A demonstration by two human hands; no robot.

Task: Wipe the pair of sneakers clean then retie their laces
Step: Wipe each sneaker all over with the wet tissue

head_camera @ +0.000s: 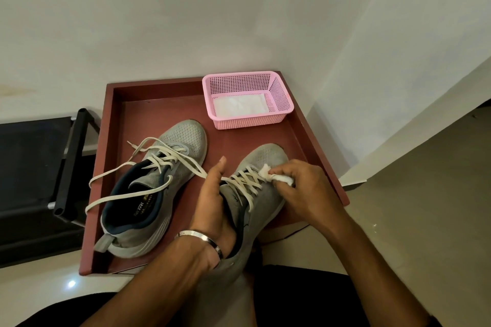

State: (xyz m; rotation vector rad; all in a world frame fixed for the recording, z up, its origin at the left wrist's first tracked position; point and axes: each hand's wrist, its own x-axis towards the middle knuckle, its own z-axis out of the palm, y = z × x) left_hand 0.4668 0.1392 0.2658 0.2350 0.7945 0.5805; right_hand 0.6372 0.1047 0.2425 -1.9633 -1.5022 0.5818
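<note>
- Right sneaker [261, 194], lower centre of the frame, tilted up off the red tray [313, 156]; left hand [212, 202] curled into its collar, thumb out along the tongue.
- Right hand [305, 188] pinching a crumpled white wipe [279, 176] against the laces near the toe.
- Left sneaker [159, 188] flat on the tray, left of centre, laces loose and trailing.
- Likely light; mesh upper soft and yielding, sole stiffer, so best gripped at heel or collar.
- Wipe flimsy, probably prone to tearing or snagging on laces.
- Pink basket [249, 99], upper centre, holding a flat white sheet.
</note>
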